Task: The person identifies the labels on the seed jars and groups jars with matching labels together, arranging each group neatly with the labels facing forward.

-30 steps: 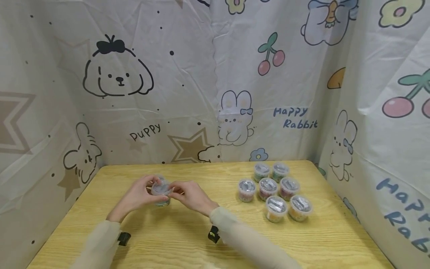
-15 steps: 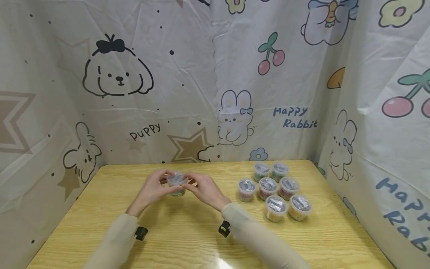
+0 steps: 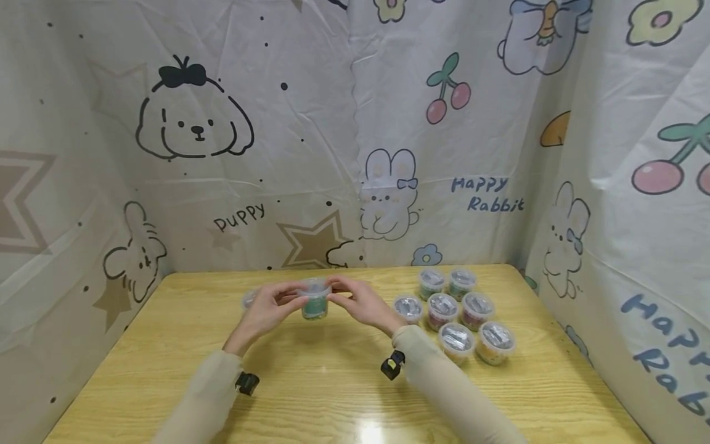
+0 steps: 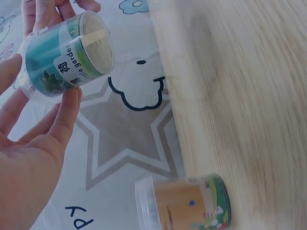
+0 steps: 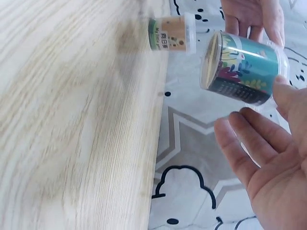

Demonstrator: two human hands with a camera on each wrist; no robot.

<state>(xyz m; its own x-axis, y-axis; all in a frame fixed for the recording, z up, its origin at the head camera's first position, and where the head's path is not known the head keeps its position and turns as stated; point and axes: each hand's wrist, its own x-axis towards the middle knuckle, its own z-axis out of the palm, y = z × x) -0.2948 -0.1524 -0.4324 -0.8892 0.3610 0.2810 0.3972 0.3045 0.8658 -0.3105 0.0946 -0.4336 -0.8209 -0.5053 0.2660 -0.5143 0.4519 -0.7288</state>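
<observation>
A clear plastic cup with a teal printed label (image 3: 315, 306) is held between both hands, lifted off the wooden table. My left hand (image 3: 266, 311) pinches its lid rim from the left with thumb and fingers. From the other side my right hand (image 3: 363, 303) pinches the same rim; in the right wrist view its lower fingers stretch away from the cup. The left wrist view shows the label's leaf print and the cup's base (image 4: 98, 43). Another cup, with an orange-brown label (image 4: 187, 203), stands on the table, partly hidden behind my left hand in the head view.
Several lidded cups stand grouped at the right: green-labelled ones (image 3: 463, 285) at the back, reddish ones (image 3: 442, 311) in the middle, yellow-orange ones (image 3: 496, 343) in front. A printed cloth (image 3: 310, 154) hangs behind the wooden table (image 3: 322, 394) and along both sides.
Both hands have moved right with the teal cup and raised it. The orange-brown cup at the left has come partly into sight. The grouped cups have not moved.
</observation>
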